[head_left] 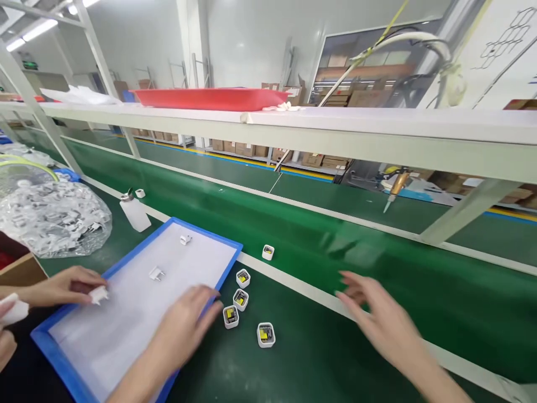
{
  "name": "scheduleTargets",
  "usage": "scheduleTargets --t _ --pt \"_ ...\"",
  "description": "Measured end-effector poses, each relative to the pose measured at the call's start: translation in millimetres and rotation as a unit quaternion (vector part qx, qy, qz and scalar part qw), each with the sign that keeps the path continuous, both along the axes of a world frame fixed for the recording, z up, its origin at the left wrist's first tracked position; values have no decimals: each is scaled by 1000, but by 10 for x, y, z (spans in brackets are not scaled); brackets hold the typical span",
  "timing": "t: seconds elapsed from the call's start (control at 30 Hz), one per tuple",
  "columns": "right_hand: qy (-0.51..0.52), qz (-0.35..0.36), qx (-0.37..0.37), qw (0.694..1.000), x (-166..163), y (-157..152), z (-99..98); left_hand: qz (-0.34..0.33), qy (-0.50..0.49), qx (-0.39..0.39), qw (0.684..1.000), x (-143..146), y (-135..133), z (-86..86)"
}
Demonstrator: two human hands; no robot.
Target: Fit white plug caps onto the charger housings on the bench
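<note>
My left hand hovers over the right edge of a blue-framed white tray. Its thumb and fingers are apart, and I see nothing in them. Just right of it, three small white square housings with yellow and dark parts inside sit in a row on the green table. Another white housing stands nearer to me, and one more lies on the green belt. My right hand, slightly blurred, is over the belt's near edge with fingers spread, holding nothing.
At left, a co-worker's hand pinches a white plug piece. Two white plug pieces lie on the tray. A white bottle and a bag of white parts stand behind. A shelf with a red tray crosses above; a screwdriver hangs right.
</note>
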State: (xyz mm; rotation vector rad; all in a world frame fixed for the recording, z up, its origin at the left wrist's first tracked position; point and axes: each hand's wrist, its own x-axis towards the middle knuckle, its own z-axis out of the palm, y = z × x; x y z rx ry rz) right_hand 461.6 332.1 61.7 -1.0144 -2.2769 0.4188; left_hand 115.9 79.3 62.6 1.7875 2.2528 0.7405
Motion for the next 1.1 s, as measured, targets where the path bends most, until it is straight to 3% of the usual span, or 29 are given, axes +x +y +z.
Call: scheduleTargets --t 0.1,0.17,0.23,0.33,0.47,0.57,0.7,0.8,0.9,1.0,1.1 --pt "-42 49 -47 997 -884 203 -132 190 195 -110 956 -680 21 -126" --pt "-43 69 -48 996 -1351 368 -243 213 225 -158 938 -974 -20 -242" --pt "-38 86 -46 994 -1590 456 -340 193 224 -180 938 -1127 -83 -317" --pt "-26 102 -40 994 -1513 347 -408 180 223 -191 939 -1205 -144 -325" --pt "-18 109 -32 993 -964 -196 -347 185 205 -159 948 -1208 -112 -268" --pt "-15 119 -58 991 -514 -680 -324 161 164 -40 972 -936 -57 -193" --pt "-48 141 -133 980 -84 -1100 -349 -5 7 110 994 21 59 -1" --pt "-19 124 -153 980 37 -1244 -274 -137 -80 95 983 860 210 79" --pt "56 123 -180 974 19 -1323 -123 -217 -140 57 964 1430 370 75" --pt "116 142 -261 948 -36 -1353 -36 -238 -193 38 951 1642 447 63" --pt "200 106 -319 920 -48 -1328 -68 -247 -228 25 941 1604 421 29"
